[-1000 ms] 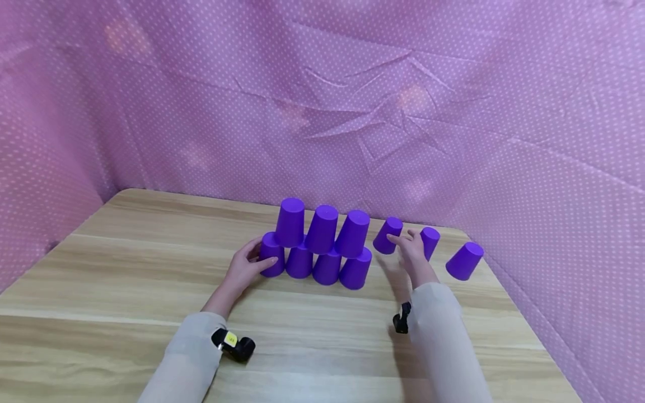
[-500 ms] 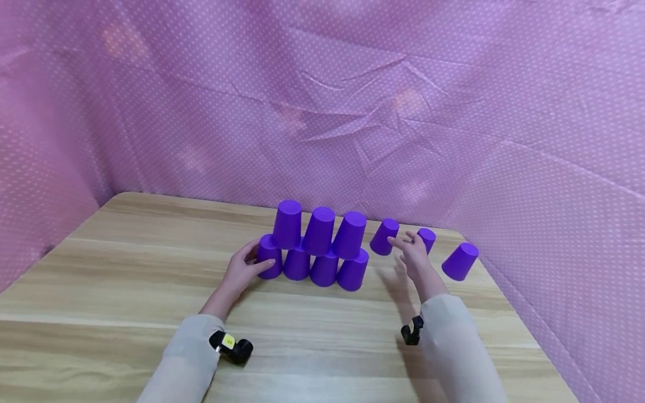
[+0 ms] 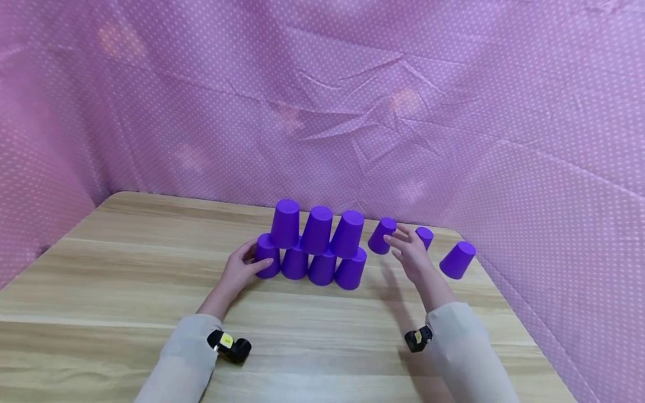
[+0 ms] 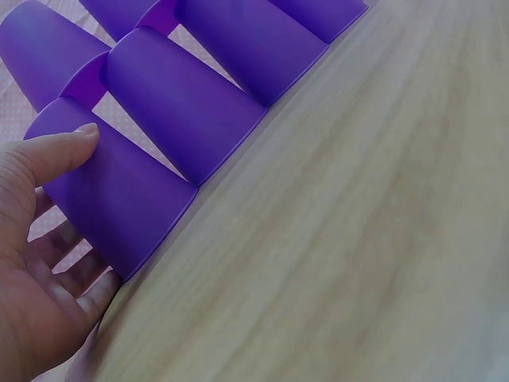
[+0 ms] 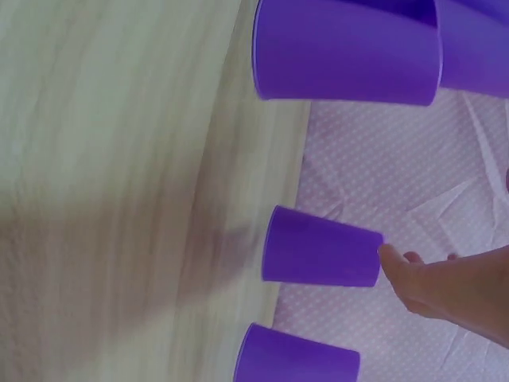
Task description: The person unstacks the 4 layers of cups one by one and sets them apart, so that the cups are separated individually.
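Observation:
Upside-down purple cups stand in a two-level stack, with three upper cups (image 3: 317, 232) resting across several lower ones (image 3: 321, 268). My left hand (image 3: 239, 273) holds the leftmost lower cup (image 4: 119, 187), its thumb on the front and the fingers around the outer side. Right of the stack, a loose upside-down cup (image 3: 381, 237) sits on the table. My right hand (image 3: 415, 262) is beside that cup, fingers extended toward its upper part. In the right wrist view the fingertips lie near the loose cup's (image 5: 322, 248) closed end; contact cannot be made out.
Two more upside-down purple cups stand farther right, one (image 3: 425, 237) partly behind my right hand and one (image 3: 457, 261) near the table's right side. The wooden table (image 3: 126, 268) ends at a pink dotted cloth (image 3: 227, 112) behind and at the sides.
My right hand has shifted slightly right and its fingers have moved up along the loose cup's side. My left hand stays on its cup. The head view has shifted a little.

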`<state>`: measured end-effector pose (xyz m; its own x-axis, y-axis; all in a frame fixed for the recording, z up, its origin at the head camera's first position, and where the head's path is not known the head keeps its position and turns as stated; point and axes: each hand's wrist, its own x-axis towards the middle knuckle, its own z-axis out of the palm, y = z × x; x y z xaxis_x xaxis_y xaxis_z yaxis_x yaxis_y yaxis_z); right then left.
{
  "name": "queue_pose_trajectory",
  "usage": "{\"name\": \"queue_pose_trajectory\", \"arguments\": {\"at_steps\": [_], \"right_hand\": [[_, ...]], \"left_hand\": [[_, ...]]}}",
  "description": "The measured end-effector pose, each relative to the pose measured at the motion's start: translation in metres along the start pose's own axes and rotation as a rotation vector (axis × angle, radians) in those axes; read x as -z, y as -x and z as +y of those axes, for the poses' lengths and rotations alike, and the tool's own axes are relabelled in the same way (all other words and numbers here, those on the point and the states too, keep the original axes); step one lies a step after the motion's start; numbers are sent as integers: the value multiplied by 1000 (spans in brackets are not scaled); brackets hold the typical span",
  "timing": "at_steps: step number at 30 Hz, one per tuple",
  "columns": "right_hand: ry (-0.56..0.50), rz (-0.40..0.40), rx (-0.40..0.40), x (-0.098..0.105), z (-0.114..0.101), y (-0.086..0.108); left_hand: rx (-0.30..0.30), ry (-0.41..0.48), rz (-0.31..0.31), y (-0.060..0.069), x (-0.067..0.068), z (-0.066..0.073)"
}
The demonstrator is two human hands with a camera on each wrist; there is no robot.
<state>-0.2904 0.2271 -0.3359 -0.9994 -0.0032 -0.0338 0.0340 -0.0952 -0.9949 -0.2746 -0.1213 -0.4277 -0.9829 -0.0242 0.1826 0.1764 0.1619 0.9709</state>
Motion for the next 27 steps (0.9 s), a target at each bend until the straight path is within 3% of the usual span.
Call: {"name": "queue_pose_trajectory", "arguments": {"at_steps": [13, 27], "right_hand": [[24, -224, 96, -24, 4, 14], [39, -290, 161, -45, 6, 8]], "left_hand": [[11, 8, -4, 1, 1, -1], [22, 4, 0, -1, 0, -2]]}}
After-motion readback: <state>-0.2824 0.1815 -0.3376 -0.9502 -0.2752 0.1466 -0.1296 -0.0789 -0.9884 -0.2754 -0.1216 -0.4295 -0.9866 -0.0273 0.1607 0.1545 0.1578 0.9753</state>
